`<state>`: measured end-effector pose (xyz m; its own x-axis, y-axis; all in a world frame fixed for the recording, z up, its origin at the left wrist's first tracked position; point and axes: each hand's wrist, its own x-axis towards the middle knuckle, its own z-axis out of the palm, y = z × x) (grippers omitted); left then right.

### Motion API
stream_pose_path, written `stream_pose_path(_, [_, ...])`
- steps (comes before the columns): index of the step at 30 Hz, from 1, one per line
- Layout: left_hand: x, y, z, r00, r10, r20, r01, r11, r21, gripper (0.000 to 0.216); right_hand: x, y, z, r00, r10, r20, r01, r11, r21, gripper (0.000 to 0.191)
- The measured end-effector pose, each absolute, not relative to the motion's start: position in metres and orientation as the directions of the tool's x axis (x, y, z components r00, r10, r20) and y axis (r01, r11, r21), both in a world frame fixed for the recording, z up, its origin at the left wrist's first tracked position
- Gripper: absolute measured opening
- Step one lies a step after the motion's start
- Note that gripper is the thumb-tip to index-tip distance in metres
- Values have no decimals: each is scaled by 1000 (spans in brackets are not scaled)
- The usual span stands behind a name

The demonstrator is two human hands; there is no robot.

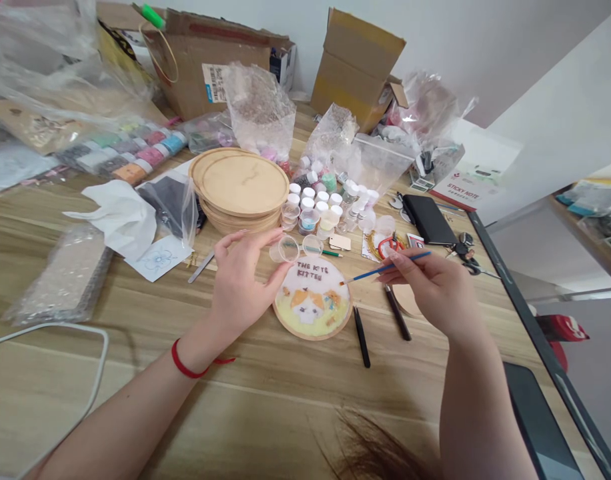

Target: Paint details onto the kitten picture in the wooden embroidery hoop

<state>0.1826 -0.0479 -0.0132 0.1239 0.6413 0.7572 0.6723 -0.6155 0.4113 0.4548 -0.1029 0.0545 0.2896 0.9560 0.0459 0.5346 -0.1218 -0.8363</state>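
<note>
Left hand [238,283] pinches clear cup [285,250]; right hand [433,287] grips paintbrush [385,269].

White cable [65,325] cut off at left edge — clear cup [288,250] contents unreadable.

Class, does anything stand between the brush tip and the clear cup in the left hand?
Nothing visible does. The brush, in the right hand, points across the plaque toward the cup in the left hand; a second cup sits just behind that path.
</note>
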Motion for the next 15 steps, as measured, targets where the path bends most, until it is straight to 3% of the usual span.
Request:
stream_pose_path(7, [183,-47,-14,141,636,759,666,-628,403,47,458,-106,62,321,944,75,508,-105,-855,45])
stream_pose_path(15, [183,-47,-14,144,631,763,660,-635,401,47,462,-112,70,283,957,55,650,-149,-745,44])
